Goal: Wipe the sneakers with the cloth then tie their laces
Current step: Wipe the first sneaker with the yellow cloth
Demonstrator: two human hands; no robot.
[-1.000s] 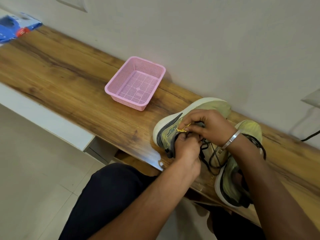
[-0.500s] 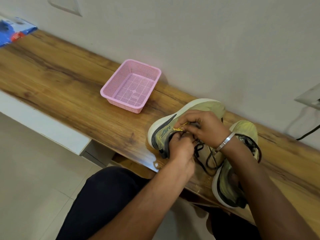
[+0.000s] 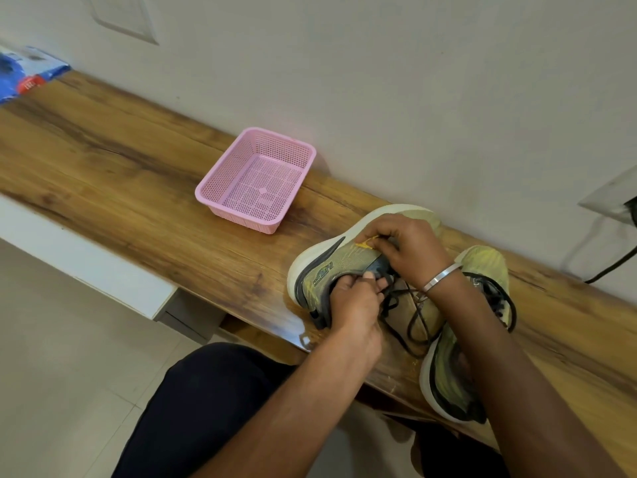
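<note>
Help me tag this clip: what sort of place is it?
Probably a room in a home, at a wall-side wooden counter. A pink basket sits on it, the floor is tiled, and a wall socket has a cable plugged in.

Both forearms are bare, with no sleeves in view. The right wrist wears a plain silver bangle [image 3: 440,277]. Dark trousers [image 3: 193,408] cover the legs.
</note>
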